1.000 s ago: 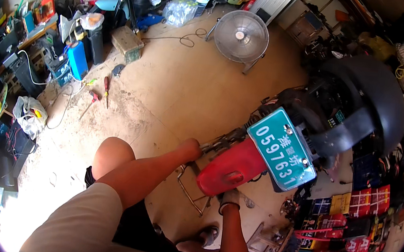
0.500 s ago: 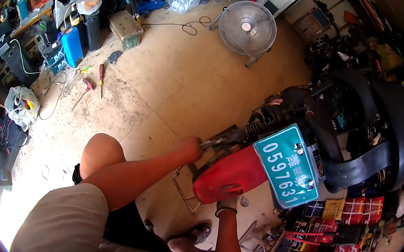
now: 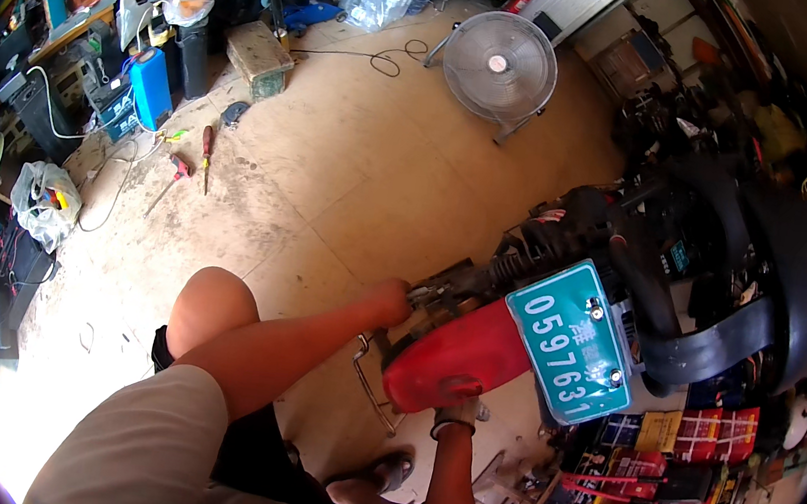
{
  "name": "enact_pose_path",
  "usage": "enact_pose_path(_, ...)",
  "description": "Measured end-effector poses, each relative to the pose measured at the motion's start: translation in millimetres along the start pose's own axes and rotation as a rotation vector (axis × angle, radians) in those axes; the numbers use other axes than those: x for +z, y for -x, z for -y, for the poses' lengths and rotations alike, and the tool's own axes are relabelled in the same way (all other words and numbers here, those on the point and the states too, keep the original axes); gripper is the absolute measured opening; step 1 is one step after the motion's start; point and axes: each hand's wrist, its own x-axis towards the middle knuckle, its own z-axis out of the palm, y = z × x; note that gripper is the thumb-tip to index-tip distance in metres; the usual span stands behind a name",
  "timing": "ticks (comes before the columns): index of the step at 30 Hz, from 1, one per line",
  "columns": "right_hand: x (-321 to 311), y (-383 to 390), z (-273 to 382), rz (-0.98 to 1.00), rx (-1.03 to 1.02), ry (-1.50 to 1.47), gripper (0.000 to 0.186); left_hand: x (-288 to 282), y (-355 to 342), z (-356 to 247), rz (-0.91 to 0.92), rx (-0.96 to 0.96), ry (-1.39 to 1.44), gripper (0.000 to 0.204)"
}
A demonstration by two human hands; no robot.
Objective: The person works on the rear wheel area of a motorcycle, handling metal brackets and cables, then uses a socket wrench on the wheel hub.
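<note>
A scooter's rear end leans in from the right, with a red rear mudguard and a green number plate above it. On the far side of the mudguard, my left hand is closed at the axle end of the scooter's rear suspension arm. What lies inside its fingers is hidden. My right hand reaches up beneath the near edge of the mudguard, a dark band at its wrist. Its fingers are out of sight behind the red plastic. A bent metal stand shows below my left hand.
A red-handled screwdriver and another red-handled tool lie on the floor. Beyond them sit a wooden box and a floor fan. Batteries and clutter line the left; stacked red boxes stand at right.
The whole view has shifted slightly. My left hand stays closed by the axle and my right hand stays under the mudguard, with no clear change in either grip.
</note>
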Motion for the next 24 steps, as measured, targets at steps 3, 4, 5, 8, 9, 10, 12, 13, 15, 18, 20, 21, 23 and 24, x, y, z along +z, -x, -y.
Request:
enact_pose_path(3, 23.5, 5.7, -25.2, -0.144, -0.096, -0.214, 0.029, -3.5, 1.3, -5.9, 0.117, -0.06, 0.179, 0.03)
enact_pose_path(4, 23.8, -4.4, -18.5, -0.189, -0.16, -0.144, 0.032, -8.3, 1.3, -1.7, 0.129, -0.085, 0.226, 0.029)
enact_pose_path(5, 24.0, -13.5, -8.0, -0.231, -0.22, -0.078, 0.036, -14.4, 1.7, 3.8, 0.143, -0.114, 0.266, 0.028)
enact_pose_path(8, 34.5, -20.6, 2.7, -0.214, -0.012, -0.42, 0.038, -18.1, 3.9, -6.9, 0.172, -0.123, 0.211, 0.027)
enact_pose_path(9, 47.9, -15.6, -14.6, -0.319, 0.053, -0.54, 0.038, -7.2, 10.0, -25.0, 0.229, -0.142, 0.267, 0.028)
enact_pose_path(10, 48.5, -17.6, -14.4, -0.312, 0.152, -0.736, 0.035, -6.8, 12.8, -30.6, 0.251, -0.179, 0.304, 0.028)
enact_pose_path(12, 31.3, -30.2, 1.6, -0.205, 0.383, -1.209, 0.03, -9.0, 9.6, -17.6, 0.205, -0.177, 0.316, 0.028)
enact_pose_path(13, 15.9, -35.2, 13.8, -0.139, 0.443, -1.507, 0.028, -14.7, 9.6, -10.0, 0.174, -0.18, 0.324, 0.028)
enact_pose_path(15, -13.0, -34.1, 24.7, -0.127, 0.573, -2.086, 0.027, -17.3, 9.7, -7.7, 0.185, -0.143, 0.313, 0.029)
enact_pose_path(18, -24.9, -17.0, 10.8, -0.126, 0.455, -2.446, 0.029, -10.6, 16.4, -25.8, 0.201, -0.137, 0.268, 0.034)
enact_pose_path(20, -4.7, -8.7, -2.7, -0.11, 0.344, -2.617, 0.033, 0.9, 22.4, -33.0, 0.207, -0.117, 0.273, 0.037)
enact_pose_path(21, -3.9, -8.2, -0.6, -0.108, 0.256, -2.719, 0.035, -4.2, 18.7, -27.0, 0.235, -0.123, 0.295, 0.041)
enact_pose_path(23, -9.8, -2.2, 2.1, -0.1, 0.064, -2.907, 0.039, -9.2, 17.7, -23.9, 0.232, -0.133, 0.359, 0.042)
enact_pose_path(24, -17.3, 0.2, 4.4, -0.141, 0.073, -2.96, 0.037, -12.3, 16.8, -21.2, 0.228, -0.137, 0.387, 0.042)
